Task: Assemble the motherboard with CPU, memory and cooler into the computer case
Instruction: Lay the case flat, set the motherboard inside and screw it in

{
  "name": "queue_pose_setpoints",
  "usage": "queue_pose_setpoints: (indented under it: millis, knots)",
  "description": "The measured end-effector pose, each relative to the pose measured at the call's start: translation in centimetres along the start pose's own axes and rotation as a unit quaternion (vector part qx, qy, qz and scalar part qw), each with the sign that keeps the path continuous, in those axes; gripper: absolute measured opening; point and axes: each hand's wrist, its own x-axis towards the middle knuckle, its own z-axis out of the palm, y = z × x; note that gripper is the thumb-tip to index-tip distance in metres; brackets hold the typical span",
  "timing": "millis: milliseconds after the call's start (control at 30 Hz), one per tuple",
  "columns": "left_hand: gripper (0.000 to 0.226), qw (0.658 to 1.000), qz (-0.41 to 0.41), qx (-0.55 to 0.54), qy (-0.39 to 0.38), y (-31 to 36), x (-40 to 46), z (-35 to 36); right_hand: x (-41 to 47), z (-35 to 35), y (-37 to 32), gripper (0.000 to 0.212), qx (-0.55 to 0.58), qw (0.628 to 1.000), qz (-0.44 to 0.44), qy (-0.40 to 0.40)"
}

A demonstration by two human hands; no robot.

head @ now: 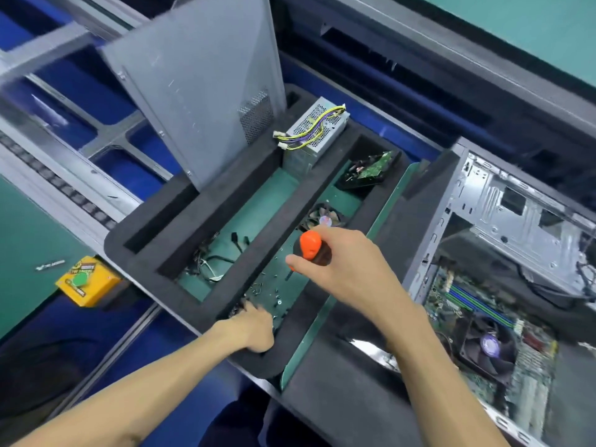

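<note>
1. Blue bench framing surrounds a black foam parts tray (pixel 151 227) at centre frame.
2. An orange-handled screwdriver (pixel 310 245) is clamped in the right hand (pixel 338 262), kept ready above the tray.
3. Small loose screws (pixel 269 290) are being picked at by the left hand (pixel 253 329) (fingertips hidden, grip cannot be told).
4. At lower right, the green motherboard with its black fan cooler (pixel 490 346) is seated in the open grey metal computer case (pixel 516 201), probably awaiting fastening.

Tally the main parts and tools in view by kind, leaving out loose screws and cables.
Fans: 2
Power supply: 1
Computer case: 1
Side panel: 1
Screwdriver: 1
Yellow box: 1
Total: 7
</note>
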Motion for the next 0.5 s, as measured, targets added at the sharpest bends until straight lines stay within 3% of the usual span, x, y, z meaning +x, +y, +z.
queue_pose_setpoints:
  millis: [233,500]
  knots:
    - [0.033,0.991,0.106,-0.046,-0.067,-1.5,0.5,-0.3,0.5,0.2,0.9,0.045,0.032,0.999,0.008,0.001]
    - [0.034,0.984,0.117,0.13,-0.022,-1.0,0.7,0.2,0.5,0.4,1.7,0.045,0.043,0.999,0.0,0.01]
